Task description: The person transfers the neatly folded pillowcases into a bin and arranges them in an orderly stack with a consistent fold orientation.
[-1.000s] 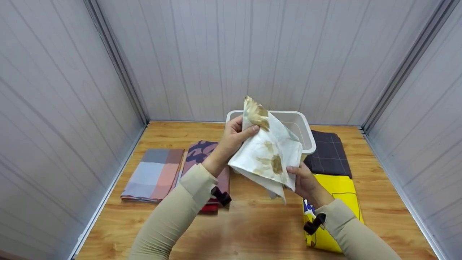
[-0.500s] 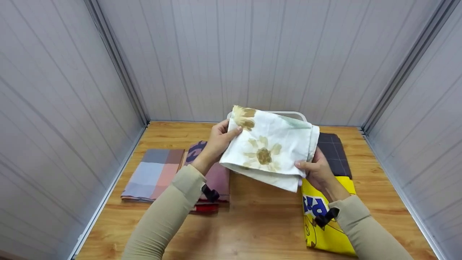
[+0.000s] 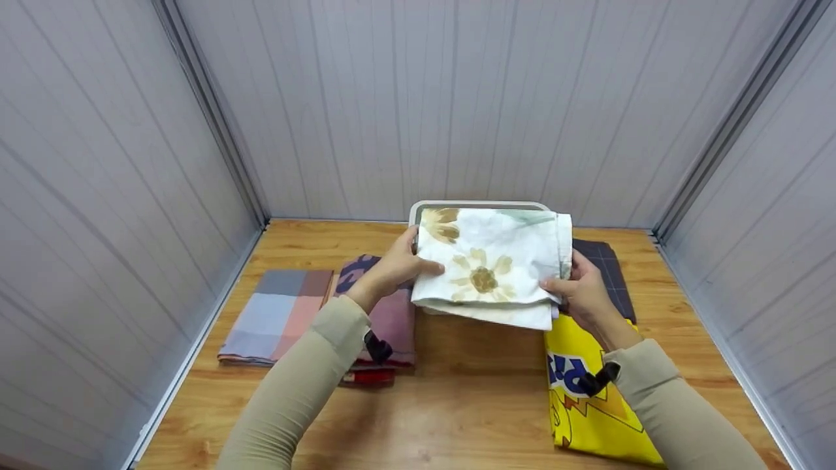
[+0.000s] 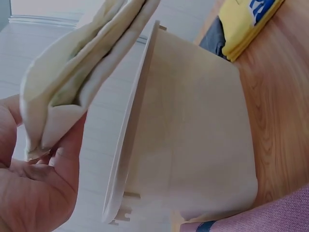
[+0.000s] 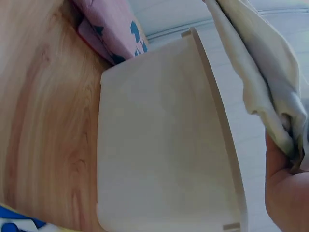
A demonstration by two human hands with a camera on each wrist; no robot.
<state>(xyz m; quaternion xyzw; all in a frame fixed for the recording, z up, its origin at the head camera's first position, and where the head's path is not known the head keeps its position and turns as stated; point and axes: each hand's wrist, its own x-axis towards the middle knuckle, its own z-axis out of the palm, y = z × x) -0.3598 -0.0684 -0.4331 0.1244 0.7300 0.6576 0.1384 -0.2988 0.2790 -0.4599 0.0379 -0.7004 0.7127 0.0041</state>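
Observation:
A folded white cloth with tan flowers (image 3: 483, 261) is held level between both hands, in front of and above a white plastic bin (image 3: 418, 207). My left hand (image 3: 390, 269) grips its left edge, thumb on top and fingers underneath. At the right edge, my right hand (image 3: 584, 294) pinches the cloth the same way. In the left wrist view the layered edge of the cloth (image 4: 72, 87) shows above the side of the bin (image 4: 193, 125). The right wrist view shows the cloth's other end (image 5: 265, 67), higher than the bin rim. The bin's inside is mostly hidden.
To the left lie a folded checked cloth (image 3: 281, 313) and a folded mauve patterned cloth (image 3: 395, 326) with a red piece (image 3: 369, 377) beneath. A dark grey checked cloth (image 3: 604, 274) and a yellow printed cloth (image 3: 607, 411) lie right. Panel walls enclose the wooden surface (image 3: 470, 405).
The cloth was tilted and bunched; now it is spread flatter and level. My right hand has moved right and up, and the left has shifted its hold lower along the edge.

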